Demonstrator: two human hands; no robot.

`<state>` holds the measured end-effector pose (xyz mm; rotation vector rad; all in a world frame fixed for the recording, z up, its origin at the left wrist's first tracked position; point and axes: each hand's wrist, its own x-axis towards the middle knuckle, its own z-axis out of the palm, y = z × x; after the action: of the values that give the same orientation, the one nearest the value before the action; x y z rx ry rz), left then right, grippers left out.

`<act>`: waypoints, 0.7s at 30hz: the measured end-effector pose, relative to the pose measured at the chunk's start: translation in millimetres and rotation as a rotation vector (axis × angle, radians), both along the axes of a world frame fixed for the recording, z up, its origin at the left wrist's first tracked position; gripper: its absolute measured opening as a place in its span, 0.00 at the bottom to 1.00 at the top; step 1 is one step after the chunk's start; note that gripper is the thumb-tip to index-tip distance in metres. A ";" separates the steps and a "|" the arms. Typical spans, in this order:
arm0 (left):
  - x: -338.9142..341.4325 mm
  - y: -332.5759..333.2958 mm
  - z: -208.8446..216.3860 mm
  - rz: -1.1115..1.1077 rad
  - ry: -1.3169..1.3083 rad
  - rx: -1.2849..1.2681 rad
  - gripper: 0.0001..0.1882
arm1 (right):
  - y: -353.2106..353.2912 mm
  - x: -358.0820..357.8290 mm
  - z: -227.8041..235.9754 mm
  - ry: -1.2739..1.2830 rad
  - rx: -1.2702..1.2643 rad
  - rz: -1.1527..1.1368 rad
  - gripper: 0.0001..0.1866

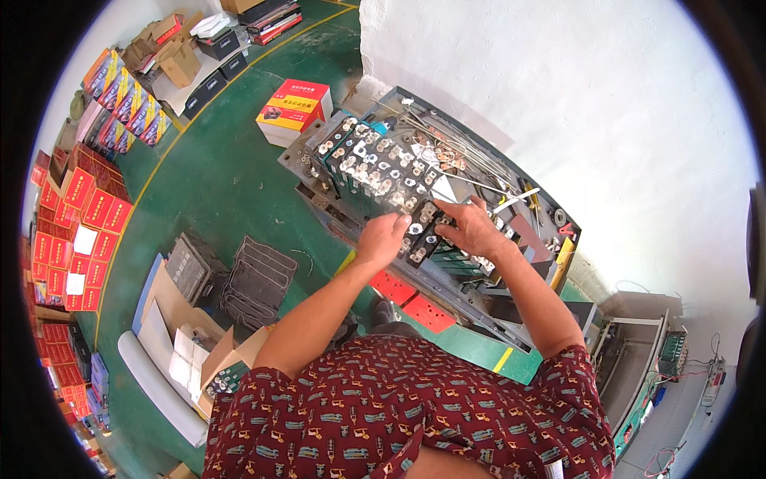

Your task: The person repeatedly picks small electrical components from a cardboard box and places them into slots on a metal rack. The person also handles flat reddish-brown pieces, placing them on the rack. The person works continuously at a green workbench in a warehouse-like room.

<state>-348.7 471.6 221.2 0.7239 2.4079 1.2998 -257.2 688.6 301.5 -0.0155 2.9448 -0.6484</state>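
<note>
A row of black battery cells (367, 172) with silvery round terminals on top stands on a metal workbench (307, 164) in front of me. My left hand (384, 241) is at the near side of the row, its fingers curled and the thumb against a cell's edge. Whatever lies inside those fingers is hidden. Over the right part of the row is my right hand (472, 227). Its index finger and thumb are apart and reach toward the terminals of a dark cell (423, 247) between my hands. More cells sit under the right hand, partly covered by it.
Metal rods and tools (471, 164) lie along the bench's far side by the white wall. A red and yellow carton (295, 112) stands beyond its left end. Red boxes (80, 239) are stacked far left. A black case (259, 279) and an opened carton (227, 355) are on the floor.
</note>
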 end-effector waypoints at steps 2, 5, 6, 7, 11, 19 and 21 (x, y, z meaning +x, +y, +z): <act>-3.1 3.5 4.5 0.039 -0.058 -0.069 0.29 | 0.1 -2.1 1.3 -0.033 0.015 -0.007 0.33; -4.2 7.0 22.5 0.062 -0.074 -0.078 0.32 | 0.1 -6.2 11.6 -0.121 0.004 -0.032 0.34; -5.2 11.2 23.3 0.091 -0.040 -0.175 0.33 | 0.9 -6.4 13.3 -0.130 -0.007 -0.036 0.34; -5.9 11.5 23.7 0.103 -0.022 -0.195 0.34 | 2.1 -6.3 11.6 -0.123 -0.016 -0.038 0.34; -13.4 -3.3 21.5 0.018 -0.026 -0.253 0.35 | 5.7 -6.7 9.6 -0.110 -0.026 -0.044 0.34; -9.0 1.0 15.8 0.037 0.086 -0.064 0.29 | 6.1 -4.4 0.6 -0.048 -0.025 -0.017 0.33; -4.3 9.3 22.6 0.090 0.118 0.030 0.27 | 2.1 -3.0 7.1 -0.073 -0.012 -0.005 0.32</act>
<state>-353.0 480.8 243.8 0.7273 2.5469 1.3659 -260.2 690.7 308.6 0.0146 2.8723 -0.6528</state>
